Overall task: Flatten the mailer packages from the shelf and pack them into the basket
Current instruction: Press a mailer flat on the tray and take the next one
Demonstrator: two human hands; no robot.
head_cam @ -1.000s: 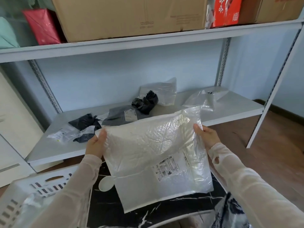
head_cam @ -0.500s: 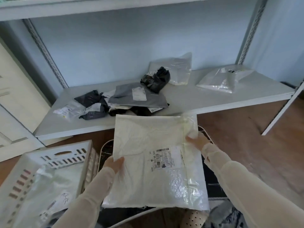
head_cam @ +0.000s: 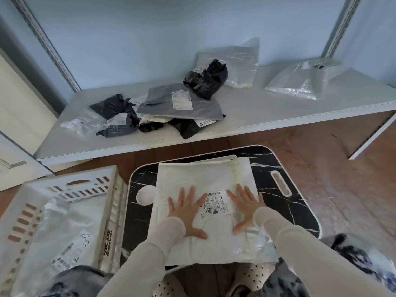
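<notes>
A white bubble mailer (head_cam: pixel 201 176) with a barcode label lies flat on a black marble-pattern lap table (head_cam: pixel 297 202). My left hand (head_cam: pixel 186 213) presses on its left half with fingers spread. My right hand (head_cam: pixel 244 207) presses on its right half, fingers also spread, beside the label. The white slotted basket (head_cam: pixel 85 187) stands to the left on the floor and holds a clear plastic mailer (head_cam: pixel 70 230) with a label. More mailers lie on the low shelf (head_cam: pixel 257 112): a grey one (head_cam: pixel 171 103), crumpled black ones (head_cam: pixel 207 79) and clear ones (head_cam: pixel 300 82).
The shelf's metal uprights (head_cam: pixel 45 41) rise at left and right against a pale blue wall. A white cabinet door (head_cam: pixel 15 116) stands at the far left. Wooden floor (head_cam: pixel 342 179) shows to the right of the lap table. Perforated slippers (head_cam: pixel 246 277) show below the table.
The white mailer went from held up in both hands down onto the lap table. Both hands let go of its edges and now press flat on top of it.
</notes>
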